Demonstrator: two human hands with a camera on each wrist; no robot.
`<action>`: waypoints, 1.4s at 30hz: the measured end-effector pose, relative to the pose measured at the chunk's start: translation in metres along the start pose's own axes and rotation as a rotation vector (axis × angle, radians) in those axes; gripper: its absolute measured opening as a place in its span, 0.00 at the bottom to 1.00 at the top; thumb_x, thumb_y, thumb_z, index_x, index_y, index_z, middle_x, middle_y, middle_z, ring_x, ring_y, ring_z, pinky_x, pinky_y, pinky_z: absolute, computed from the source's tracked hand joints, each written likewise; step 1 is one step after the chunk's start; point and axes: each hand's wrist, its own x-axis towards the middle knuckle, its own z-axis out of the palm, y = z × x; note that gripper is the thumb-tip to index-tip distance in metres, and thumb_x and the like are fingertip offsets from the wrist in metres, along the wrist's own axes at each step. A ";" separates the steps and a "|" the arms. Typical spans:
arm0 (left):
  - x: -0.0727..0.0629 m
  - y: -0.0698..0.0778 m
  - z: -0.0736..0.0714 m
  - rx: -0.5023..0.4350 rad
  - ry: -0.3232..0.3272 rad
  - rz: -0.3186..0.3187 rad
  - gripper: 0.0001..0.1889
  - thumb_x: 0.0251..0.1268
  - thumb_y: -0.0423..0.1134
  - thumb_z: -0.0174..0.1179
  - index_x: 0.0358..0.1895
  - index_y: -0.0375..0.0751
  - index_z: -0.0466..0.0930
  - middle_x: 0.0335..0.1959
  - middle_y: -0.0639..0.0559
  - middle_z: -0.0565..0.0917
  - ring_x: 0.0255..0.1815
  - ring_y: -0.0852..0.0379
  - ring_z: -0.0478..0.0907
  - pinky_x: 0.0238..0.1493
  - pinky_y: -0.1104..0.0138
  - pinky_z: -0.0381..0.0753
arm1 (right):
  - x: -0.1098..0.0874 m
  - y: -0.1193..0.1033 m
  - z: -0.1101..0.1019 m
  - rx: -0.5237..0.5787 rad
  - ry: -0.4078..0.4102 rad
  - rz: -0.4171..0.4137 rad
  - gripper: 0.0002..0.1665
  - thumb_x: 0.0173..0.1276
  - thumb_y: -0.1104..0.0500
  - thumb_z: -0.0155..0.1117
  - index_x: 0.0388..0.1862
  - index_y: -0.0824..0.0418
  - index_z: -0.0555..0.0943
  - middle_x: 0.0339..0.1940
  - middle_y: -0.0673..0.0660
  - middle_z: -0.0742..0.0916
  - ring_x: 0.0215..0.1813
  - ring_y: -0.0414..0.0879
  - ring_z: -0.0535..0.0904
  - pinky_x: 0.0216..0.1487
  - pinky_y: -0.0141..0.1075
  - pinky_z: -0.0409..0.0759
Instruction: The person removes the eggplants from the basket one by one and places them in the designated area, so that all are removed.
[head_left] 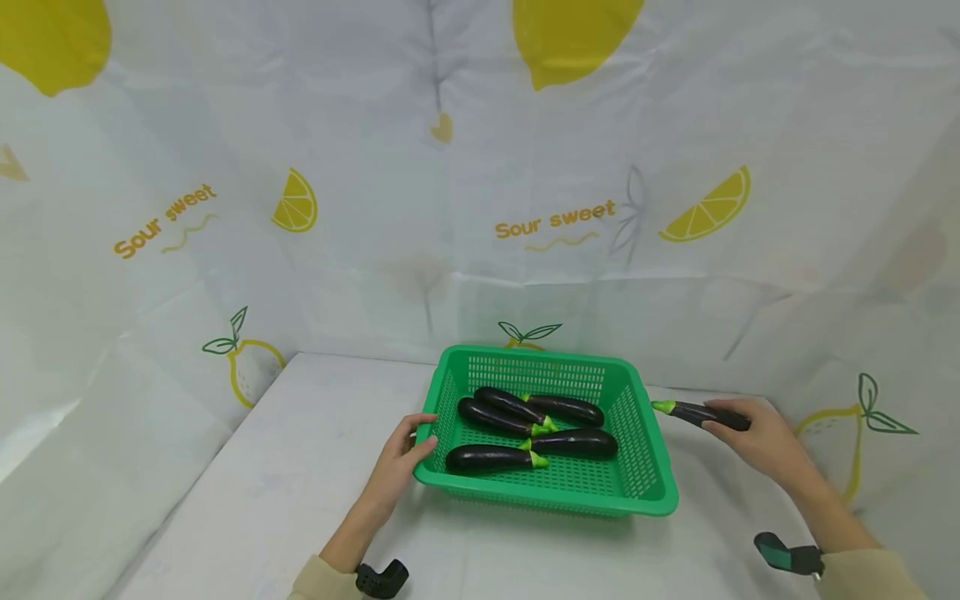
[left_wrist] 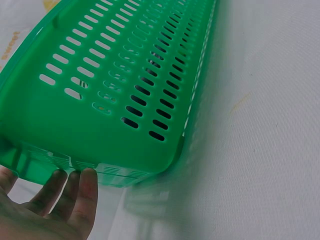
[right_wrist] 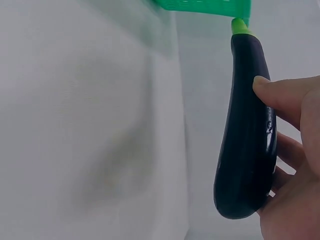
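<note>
A green plastic basket (head_left: 555,500) with slotted walls stands on the white table, several dark purple eggplants (head_left: 487,458) with green caps lying inside it. At its left end, my left hand (head_left: 392,467) holds the rim; in the left wrist view its fingers (left_wrist: 86,192) rest against the basket's end wall. My right hand (head_left: 765,437) pinches another eggplant (right_wrist: 245,125) between thumb and fingers, just right of the basket and raised above the table. The green cap of that eggplant points left toward the basket's right rim. In the right wrist view the thumb lies across its upper part.
White table surface (head_left: 247,500) spreads left and in front of the basket. Behind it hangs a white sheet (head_left: 450,308) printed with lemons and lettering. A dark strap-on device (head_left: 382,579) sits at the left wrist, another device (head_left: 787,557) at the right.
</note>
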 end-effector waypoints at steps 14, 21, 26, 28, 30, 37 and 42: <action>-0.001 -0.001 0.000 0.017 0.007 0.009 0.20 0.77 0.38 0.56 0.68 0.40 0.71 0.71 0.43 0.69 0.65 0.44 0.72 0.60 0.54 0.72 | -0.004 0.005 0.033 0.044 -0.051 0.068 0.25 0.69 0.58 0.71 0.58 0.73 0.80 0.57 0.77 0.79 0.57 0.73 0.74 0.52 0.66 0.72; 0.000 0.000 0.000 0.005 0.002 0.011 0.20 0.77 0.40 0.57 0.67 0.42 0.72 0.72 0.43 0.69 0.64 0.43 0.72 0.59 0.54 0.72 | -0.006 0.007 0.047 0.055 -0.078 0.093 0.26 0.66 0.59 0.72 0.58 0.73 0.80 0.57 0.77 0.79 0.59 0.75 0.73 0.56 0.68 0.69; 0.000 0.000 0.000 0.011 -0.002 0.007 0.21 0.77 0.41 0.57 0.68 0.42 0.71 0.72 0.43 0.69 0.64 0.44 0.72 0.59 0.55 0.72 | -0.006 0.011 0.056 0.039 -0.081 0.073 0.24 0.65 0.62 0.72 0.57 0.73 0.81 0.55 0.75 0.81 0.58 0.74 0.74 0.55 0.68 0.70; 0.000 -0.001 0.000 0.011 -0.003 0.004 0.21 0.77 0.41 0.57 0.68 0.42 0.71 0.72 0.43 0.69 0.64 0.44 0.72 0.59 0.55 0.72 | -0.005 0.011 0.059 0.027 -0.080 0.052 0.23 0.64 0.63 0.72 0.56 0.73 0.81 0.54 0.75 0.82 0.57 0.74 0.75 0.54 0.67 0.71; 0.000 -0.001 0.000 0.011 -0.002 0.003 0.21 0.78 0.41 0.57 0.68 0.42 0.71 0.72 0.43 0.69 0.64 0.44 0.72 0.59 0.55 0.71 | -0.005 0.009 0.060 0.012 -0.081 0.035 0.23 0.63 0.64 0.72 0.55 0.72 0.82 0.53 0.74 0.82 0.56 0.74 0.76 0.54 0.67 0.72; 0.000 -0.002 0.001 0.008 -0.001 0.007 0.21 0.77 0.41 0.57 0.68 0.41 0.71 0.72 0.43 0.69 0.64 0.44 0.72 0.60 0.55 0.71 | -0.004 0.001 0.058 -0.012 -0.100 0.013 0.24 0.63 0.64 0.73 0.56 0.73 0.81 0.55 0.76 0.82 0.58 0.76 0.74 0.55 0.69 0.71; 0.001 -0.002 0.000 0.017 0.001 0.012 0.20 0.78 0.40 0.56 0.68 0.42 0.72 0.71 0.43 0.70 0.64 0.43 0.72 0.59 0.54 0.72 | -0.003 -0.001 0.052 -0.020 -0.101 -0.004 0.23 0.63 0.64 0.73 0.55 0.73 0.81 0.55 0.76 0.82 0.59 0.77 0.74 0.55 0.70 0.70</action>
